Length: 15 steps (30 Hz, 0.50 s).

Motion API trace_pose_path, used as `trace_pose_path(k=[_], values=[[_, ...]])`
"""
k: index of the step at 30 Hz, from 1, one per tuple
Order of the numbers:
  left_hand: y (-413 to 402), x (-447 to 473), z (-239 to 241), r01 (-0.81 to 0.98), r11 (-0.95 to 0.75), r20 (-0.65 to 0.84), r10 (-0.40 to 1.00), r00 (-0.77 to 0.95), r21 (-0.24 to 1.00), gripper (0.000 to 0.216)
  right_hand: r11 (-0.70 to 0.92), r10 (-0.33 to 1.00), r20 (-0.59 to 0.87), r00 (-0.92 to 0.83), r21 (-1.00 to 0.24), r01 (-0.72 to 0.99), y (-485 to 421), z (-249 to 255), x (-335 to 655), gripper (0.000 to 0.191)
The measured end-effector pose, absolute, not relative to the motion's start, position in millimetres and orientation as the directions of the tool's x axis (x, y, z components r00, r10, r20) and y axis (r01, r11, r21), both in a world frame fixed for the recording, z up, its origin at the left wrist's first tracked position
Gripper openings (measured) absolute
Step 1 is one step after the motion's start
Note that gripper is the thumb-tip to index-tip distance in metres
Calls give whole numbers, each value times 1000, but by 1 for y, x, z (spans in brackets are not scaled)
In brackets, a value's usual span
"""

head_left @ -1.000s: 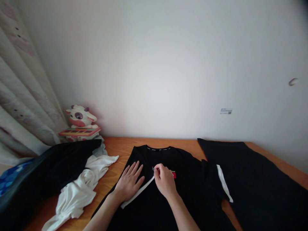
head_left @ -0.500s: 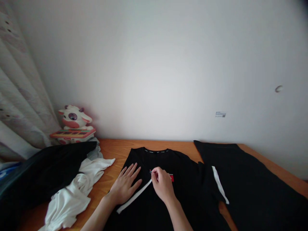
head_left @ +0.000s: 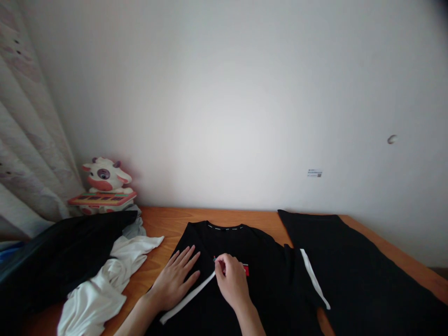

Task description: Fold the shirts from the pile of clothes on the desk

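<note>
A black T-shirt (head_left: 269, 289) lies spread on the wooden table, its neckline away from me. Its left-side sleeve is folded inward, so the white cuff band (head_left: 189, 297) runs slantwise across the chest. My left hand (head_left: 177, 277) rests flat on that folded side, fingers spread. At the upper end of the band, my right hand (head_left: 231, 279) pinches the sleeve edge between thumb and fingers. A red chest patch (head_left: 246, 269) shows partly from behind the right hand. The other sleeve, with its white band (head_left: 314, 278), stretches out to the right.
Black fabric (head_left: 360, 275) lies flat on the right, under the sleeve's end. To the left are a crumpled white garment (head_left: 101, 289), a dark garment (head_left: 66, 256) and a cow-shaped toy keyboard (head_left: 105, 186). A wall (head_left: 224, 116) bounds the table (head_left: 164, 217) at the back.
The view has tilted up slightly, so everything sits a little lower and further left. Both hands keep nearly the same places on the T-shirt.
</note>
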<state>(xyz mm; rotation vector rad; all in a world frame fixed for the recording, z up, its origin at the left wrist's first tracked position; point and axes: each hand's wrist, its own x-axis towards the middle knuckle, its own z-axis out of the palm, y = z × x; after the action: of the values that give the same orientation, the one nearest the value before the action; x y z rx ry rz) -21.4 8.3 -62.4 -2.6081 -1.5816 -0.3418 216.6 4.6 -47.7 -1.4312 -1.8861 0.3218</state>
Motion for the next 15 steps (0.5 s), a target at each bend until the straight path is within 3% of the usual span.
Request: trace_pose_path(k=[6,10,15], values=[[20,0,-70,961,-272,150,953,263,41,52,352,904,413,-108,-577,737,6,-48,217,17],[22,10,-78,966,-258,238,940,244,28,53,239,897,443,-10,-464,853,12,-51,229,30],[22,11,-73,973,-230,201,955,219,32,57,-59,984,144,108,-311,949,21,-50,238,59]])
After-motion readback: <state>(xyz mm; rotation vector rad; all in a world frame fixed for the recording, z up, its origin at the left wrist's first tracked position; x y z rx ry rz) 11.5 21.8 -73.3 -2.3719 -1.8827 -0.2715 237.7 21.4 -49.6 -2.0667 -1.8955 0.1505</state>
